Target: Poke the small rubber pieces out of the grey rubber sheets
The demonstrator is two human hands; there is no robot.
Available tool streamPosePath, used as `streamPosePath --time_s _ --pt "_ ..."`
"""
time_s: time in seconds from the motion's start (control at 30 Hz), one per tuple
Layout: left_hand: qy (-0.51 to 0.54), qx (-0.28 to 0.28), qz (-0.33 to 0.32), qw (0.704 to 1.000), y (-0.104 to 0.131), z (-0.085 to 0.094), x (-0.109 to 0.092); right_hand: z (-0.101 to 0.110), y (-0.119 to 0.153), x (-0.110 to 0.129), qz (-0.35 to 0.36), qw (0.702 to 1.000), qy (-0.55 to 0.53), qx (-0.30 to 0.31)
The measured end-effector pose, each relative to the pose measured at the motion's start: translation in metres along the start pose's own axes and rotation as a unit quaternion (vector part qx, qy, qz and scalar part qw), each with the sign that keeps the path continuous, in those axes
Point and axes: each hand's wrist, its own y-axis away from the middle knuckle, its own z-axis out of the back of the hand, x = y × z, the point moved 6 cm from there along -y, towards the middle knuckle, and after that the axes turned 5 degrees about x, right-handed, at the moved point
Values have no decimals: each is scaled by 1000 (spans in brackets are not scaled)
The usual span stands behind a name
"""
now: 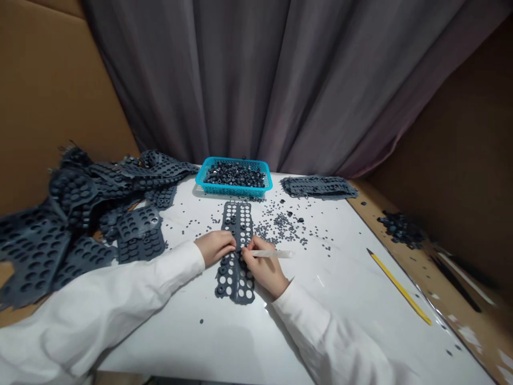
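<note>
A dark grey rubber sheet (237, 278) with rows of round holes lies lengthwise before me on the white table. Some holes still hold small ring-shaped rubber parts, while light shows through many others. My left hand (216, 247) is closed at the sheet's left edge, fingertips pressed on it near the middle. From the right side, my right hand (265, 267) grips a white pen-like stick (274, 254), slanted with its blunt back end pointing right. The stick's tip is hidden by the fingers over the sheet.
A blue basket (233, 190) of small black rubber parts stands behind the sheet. Perforated sheets (80, 198) are heaped at left; stacked strips (318, 186) lie back right. Tiny dark discs (282, 227) are scattered around. A yellow pencil-like tool (401, 289) and a black pile (401, 229) lie right.
</note>
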Motion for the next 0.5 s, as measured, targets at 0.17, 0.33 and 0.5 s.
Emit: streamPosePath --time_s 0.17,0.33,0.5 --pt "353 -202 219 887 15 33 41 -1 1 -3 -16 999 -33 15" --pt "607 -153 307 717 19 21 59 8 -10 -8 -35 993 -114 -7" --pt "609 -86 310 725 10 7 47 6 -21 -9 -27 996 -82 -7"
